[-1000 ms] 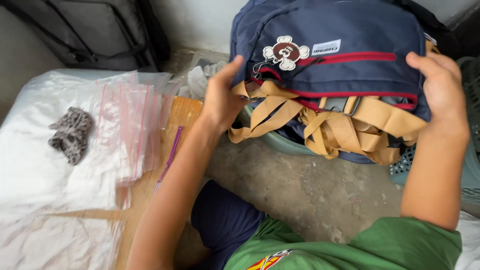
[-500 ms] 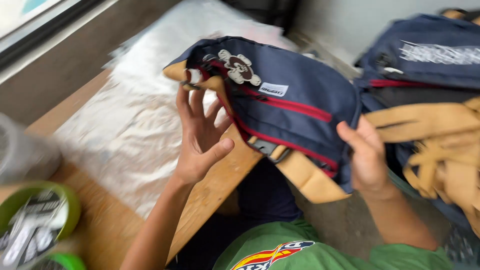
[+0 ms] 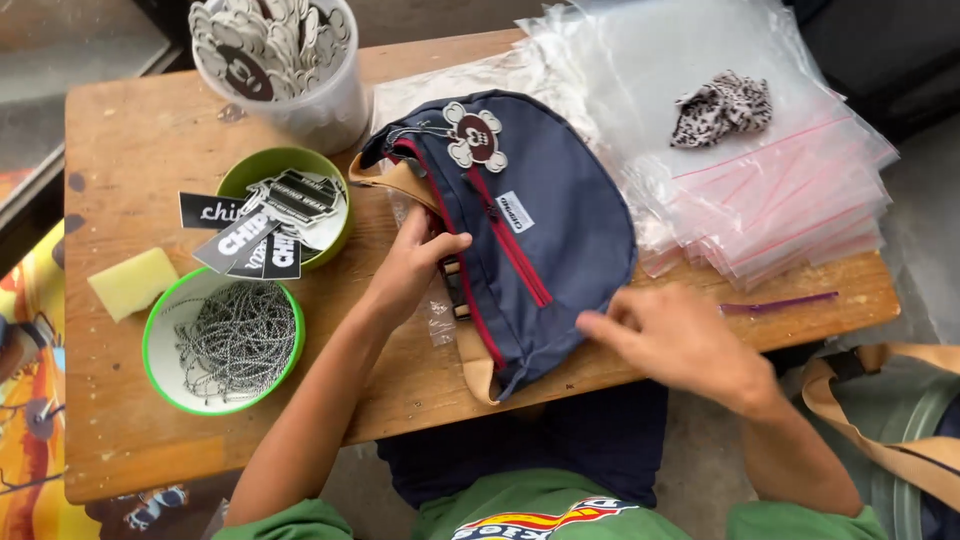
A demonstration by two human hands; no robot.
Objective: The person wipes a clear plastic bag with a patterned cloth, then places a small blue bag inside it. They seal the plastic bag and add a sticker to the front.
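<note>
A navy waist bag (image 3: pixel 560 230) with red zips, tan straps and a round skull-shaped tag (image 3: pixel 474 134) lies flat on the wooden table (image 3: pixel 130 140). My left hand (image 3: pixel 412 262) grips its left edge by the tan strap and zip. My right hand (image 3: pixel 672 338) hovers at the bag's lower right corner, fingers spread and blurred, holding nothing.
A green bowl of ball chains (image 3: pixel 225 342), a green bowl of black labels (image 3: pixel 287 205), a yellow sponge (image 3: pixel 132 282) and a clear tub of tags (image 3: pixel 285 60) stand at left. Clear zip bags (image 3: pixel 770 200) with a leopard-print cloth (image 3: pixel 722 108) lie at right, beside a purple stick (image 3: pixel 780 303).
The bag came from the basket at my right over to the table and now lies flat. My view swung to the table. My right hand let go of the bag.
</note>
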